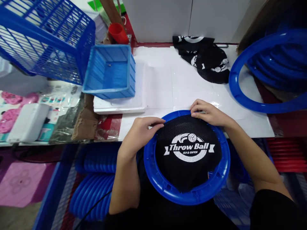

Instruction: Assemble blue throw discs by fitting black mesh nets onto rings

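A blue plastic ring [153,174] leans against the table's front edge, its lower part over my lap. Inside it lies a round black mesh net [187,172] printed "Throw Ball Fly & Catch". My left hand [145,131] pinches the net's edge at the upper left of the ring, thumb and forefinger together. At the top right, my right hand [207,111] has its fingers curled over the rim, closed on the net's edge there. Along the lower right, the net's edge sits apart from the ring, leaving a gap.
More black mesh nets [211,60] lie overlapped at the table's back. Another blue ring [236,81] rests at the right. A light blue bin [109,91] stands on a white foam block [141,107], beside a blue basket [79,54] and red cup [118,33]. Blue rings [93,195] are stacked below.
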### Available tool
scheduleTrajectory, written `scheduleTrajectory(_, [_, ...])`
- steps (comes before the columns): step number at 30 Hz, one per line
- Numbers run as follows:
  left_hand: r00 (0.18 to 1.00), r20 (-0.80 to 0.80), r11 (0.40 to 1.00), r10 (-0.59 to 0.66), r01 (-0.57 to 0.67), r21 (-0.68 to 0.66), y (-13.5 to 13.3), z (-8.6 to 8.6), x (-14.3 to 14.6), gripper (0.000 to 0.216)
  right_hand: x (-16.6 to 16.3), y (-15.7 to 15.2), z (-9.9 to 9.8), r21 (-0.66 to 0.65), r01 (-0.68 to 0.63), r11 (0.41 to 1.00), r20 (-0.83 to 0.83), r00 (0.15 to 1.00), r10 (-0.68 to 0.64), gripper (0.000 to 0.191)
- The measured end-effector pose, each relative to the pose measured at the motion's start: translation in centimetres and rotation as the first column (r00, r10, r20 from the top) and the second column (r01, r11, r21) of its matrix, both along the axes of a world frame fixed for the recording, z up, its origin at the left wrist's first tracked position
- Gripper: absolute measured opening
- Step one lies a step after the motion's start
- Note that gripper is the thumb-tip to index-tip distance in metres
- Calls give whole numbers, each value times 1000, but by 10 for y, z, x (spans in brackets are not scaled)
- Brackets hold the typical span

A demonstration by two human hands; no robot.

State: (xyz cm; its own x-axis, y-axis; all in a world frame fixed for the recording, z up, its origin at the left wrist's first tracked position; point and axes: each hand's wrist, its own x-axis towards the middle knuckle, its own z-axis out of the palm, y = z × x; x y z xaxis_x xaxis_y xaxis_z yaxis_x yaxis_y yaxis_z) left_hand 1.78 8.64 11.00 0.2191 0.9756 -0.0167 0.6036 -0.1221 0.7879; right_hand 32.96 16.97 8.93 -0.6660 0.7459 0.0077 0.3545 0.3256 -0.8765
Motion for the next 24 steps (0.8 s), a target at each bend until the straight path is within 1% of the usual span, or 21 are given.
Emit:
scheduleTrajectory(3, [999,40,998,-34,36,-58,8,-1,-5,15,0,0,-1,-1,3,1000,12,1000,-3,22])
scheduleTrajectory(8, [987,143,985,-72,92,-144,16,-7,-9,24,-1,1,-1,17,1,1000,17,1000,-1,23])
scheduleTrajectory(10, [985,153,980,-86,110,-163,18,-7,-9,26,-2,1,-1,24,-3,1000,19,1000,3,23])
scheduleTrajectory(16, [985,83,980,-153,162,-115,18,-4,-10,26,0,1,0,29,-5,1000,34,999,4,23])
scheduleTrajectory(20, [977,129,974,-171,187,-125,20,-7,-13,28,1,1,1,28,-19,999,35,999,18,23])
scheduleTrajectory(24, [963,148,961,-226,245,-131,24,-6,-14,31,2,3,-1,22,-27,999,34,999,26,24])
